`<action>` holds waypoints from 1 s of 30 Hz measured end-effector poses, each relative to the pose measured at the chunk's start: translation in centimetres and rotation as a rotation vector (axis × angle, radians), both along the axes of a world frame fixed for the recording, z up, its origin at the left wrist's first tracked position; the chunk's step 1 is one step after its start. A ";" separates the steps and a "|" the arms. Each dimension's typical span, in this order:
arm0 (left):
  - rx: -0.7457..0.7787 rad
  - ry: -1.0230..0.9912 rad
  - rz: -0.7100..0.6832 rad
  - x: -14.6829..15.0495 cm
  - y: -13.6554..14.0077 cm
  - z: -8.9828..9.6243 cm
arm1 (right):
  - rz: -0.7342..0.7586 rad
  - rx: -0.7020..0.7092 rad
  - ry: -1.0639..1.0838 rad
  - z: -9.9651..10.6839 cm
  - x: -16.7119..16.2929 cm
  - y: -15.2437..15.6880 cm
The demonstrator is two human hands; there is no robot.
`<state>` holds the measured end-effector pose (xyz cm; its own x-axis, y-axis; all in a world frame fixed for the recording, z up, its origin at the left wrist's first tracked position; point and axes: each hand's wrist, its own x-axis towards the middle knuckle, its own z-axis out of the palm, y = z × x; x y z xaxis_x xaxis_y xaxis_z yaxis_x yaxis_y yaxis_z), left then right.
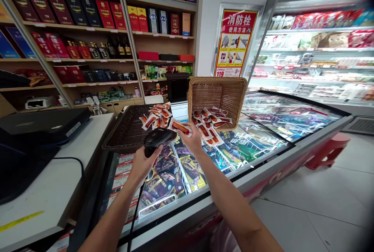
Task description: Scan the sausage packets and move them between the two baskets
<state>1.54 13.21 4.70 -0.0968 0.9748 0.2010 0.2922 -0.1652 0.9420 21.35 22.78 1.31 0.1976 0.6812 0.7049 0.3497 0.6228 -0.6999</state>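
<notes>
My left hand [145,163] is wrapped round the grip of a black barcode scanner [157,137], whose cable runs down toward me. In my right hand [193,137] is a packaged sausage [179,127] in clear wrapping, held close to the scanner's head. Behind the scanner, a dark brown woven basket [125,127] has several wrapped sausages [157,116] at its right end. A lighter tan wicker basket [217,88] stands tilted toward me on the right, with more wrapped sausages [212,117] in its lower part. Some packets [214,137] lie on the glass just outside it.
Both baskets rest on a glass-topped chest freezer [251,170] filled with packaged goods. A white counter [43,189] with a black device [43,127] is at left. Shelves of boxes [87,29] stand behind; a red stool [329,150] is on the floor at right.
</notes>
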 end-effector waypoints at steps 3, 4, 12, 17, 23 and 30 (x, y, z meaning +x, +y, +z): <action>0.013 -0.001 0.029 0.1 0.0 -0.1 | -0.006 -0.013 -0.001 -0.1 -0.1 0.0; 0.011 0.002 0.034 0.1 0.0 -0.1 | -0.009 -0.016 0.002 -0.1 -0.2 -0.1; -0.034 0.056 0.016 -0.1 0.3 -0.7 | -0.019 -0.042 0.006 -0.4 -0.3 -0.3; -0.044 -0.012 0.038 0.4 0.2 -0.6 | -0.155 -0.116 0.047 -0.2 0.3 0.4; -0.052 -0.060 0.087 -0.1 0.3 0.0 | -0.693 -0.365 0.292 0.0 4.7 2.4; -0.039 -0.130 0.129 -0.1 0.4 0.4 | -0.711 -0.676 0.070 -1.7 7.5 3.1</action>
